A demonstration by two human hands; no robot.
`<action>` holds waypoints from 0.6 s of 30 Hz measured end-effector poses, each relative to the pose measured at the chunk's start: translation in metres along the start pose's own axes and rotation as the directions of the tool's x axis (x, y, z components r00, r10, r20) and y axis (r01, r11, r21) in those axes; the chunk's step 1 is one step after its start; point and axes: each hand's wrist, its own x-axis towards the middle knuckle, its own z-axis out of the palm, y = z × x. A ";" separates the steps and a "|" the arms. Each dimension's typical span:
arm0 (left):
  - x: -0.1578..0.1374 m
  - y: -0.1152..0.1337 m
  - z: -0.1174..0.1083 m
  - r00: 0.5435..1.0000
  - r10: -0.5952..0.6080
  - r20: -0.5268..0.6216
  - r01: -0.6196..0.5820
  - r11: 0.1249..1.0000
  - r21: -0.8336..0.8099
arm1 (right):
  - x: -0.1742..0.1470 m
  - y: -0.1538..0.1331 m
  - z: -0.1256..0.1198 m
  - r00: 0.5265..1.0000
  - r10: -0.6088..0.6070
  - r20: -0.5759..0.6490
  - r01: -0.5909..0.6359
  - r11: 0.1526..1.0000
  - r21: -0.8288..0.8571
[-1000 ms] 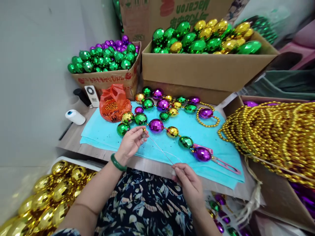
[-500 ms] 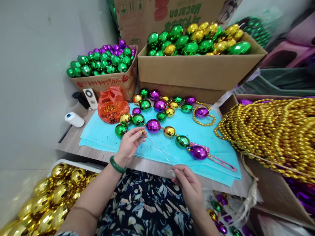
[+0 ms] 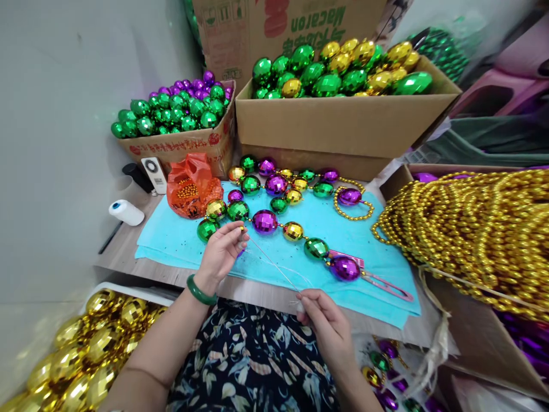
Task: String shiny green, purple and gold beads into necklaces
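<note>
Pinching a small gold bead (image 3: 242, 228) in the left fingers (image 3: 231, 230) and a thin strand (image 3: 271, 261) in the right fingers (image 3: 309, 296) — best to hold it straight over the blue cloth (image 3: 171, 237), without slack or hard tugging.

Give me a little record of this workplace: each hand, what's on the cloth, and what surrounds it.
Left hand: pinches a small gold bead
Right hand: grips the near end of a thin rod, perhaps a needle
On blue cloth: strung green, purple and gold beads
Left of cloth: white spool
Behind: left box, green and purple beads; right box, green and gold
Right: gold bead strands
</note>
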 end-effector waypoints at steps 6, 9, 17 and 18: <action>0.000 -0.001 0.002 0.999 -0.042 0.021 0.042 0.999 -0.034 | 0.002 0.001 0.001 1.000 -0.008 -0.007 0.008 1.000 0.017; 0.000 -0.003 0.003 0.999 -0.047 0.024 0.047 0.999 -0.023 | 0.002 0.000 0.001 1.000 -0.024 -0.009 0.024 1.000 0.004; -0.005 -0.011 0.010 0.994 0.063 0.089 -0.082 0.972 0.222 | 0.008 0.003 0.001 0.991 -0.129 0.018 0.130 0.985 -0.114; -0.007 -0.013 0.012 0.991 0.044 0.127 -0.078 0.958 0.275 | 0.010 0.004 0.001 0.988 -0.156 0.017 0.157 0.977 -0.144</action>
